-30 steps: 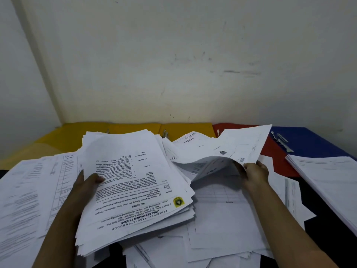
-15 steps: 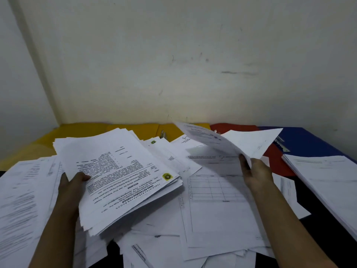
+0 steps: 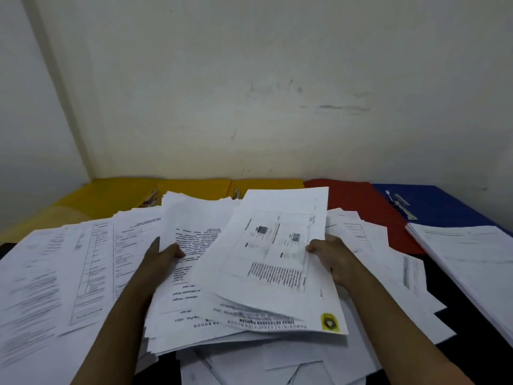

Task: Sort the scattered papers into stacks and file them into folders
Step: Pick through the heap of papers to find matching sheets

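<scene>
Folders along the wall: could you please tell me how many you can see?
4, maybe more under the papers: a yellow folder far left, a second yellow folder beside it, a red folder, then a blue folder far right.

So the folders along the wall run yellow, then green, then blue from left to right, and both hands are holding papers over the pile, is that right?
Not quite: the middle folder is red, not green. The head view shows the yellow folders, then the red folder, then the blue folder along the wall. The rest holds: the left hand grips the thick stack and the right hand holds the top sheets over the pile.
</scene>
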